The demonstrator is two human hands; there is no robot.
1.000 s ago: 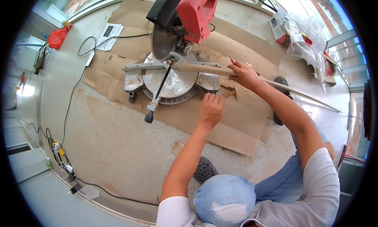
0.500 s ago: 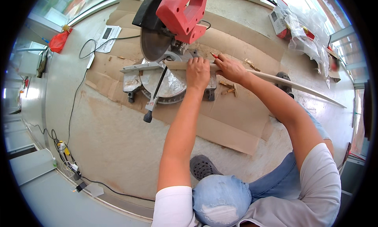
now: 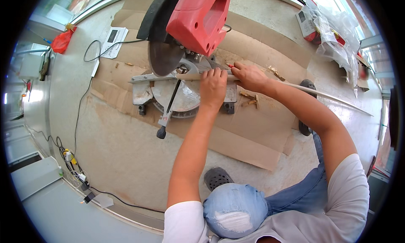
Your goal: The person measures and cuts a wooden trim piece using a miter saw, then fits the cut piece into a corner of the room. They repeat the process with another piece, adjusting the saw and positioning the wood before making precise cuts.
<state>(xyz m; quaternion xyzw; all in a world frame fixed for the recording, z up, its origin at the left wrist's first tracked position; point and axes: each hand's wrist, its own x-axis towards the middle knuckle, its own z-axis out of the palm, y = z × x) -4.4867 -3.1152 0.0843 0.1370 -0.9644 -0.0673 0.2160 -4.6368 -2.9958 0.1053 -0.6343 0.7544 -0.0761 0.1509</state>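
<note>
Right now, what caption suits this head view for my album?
Left hand and right hand on a long strip at a miter saw, blade raised.

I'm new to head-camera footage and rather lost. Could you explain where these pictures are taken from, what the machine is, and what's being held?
Everything is seen from a wide fisheye camera worn on the person's head, looking down, so straight edges bend near the rim. There is no robot: the bare left hand and right hand are the wearer's own.

The machine is a red-bodied saw with a round blade and a round metal base. It stands on cardboard spread over the floor, where wood scraps also lie.

The left hand's fingers hold a long thin strip near its end; the right hand, farther along, holds a red item, perhaps a pencil.
</note>
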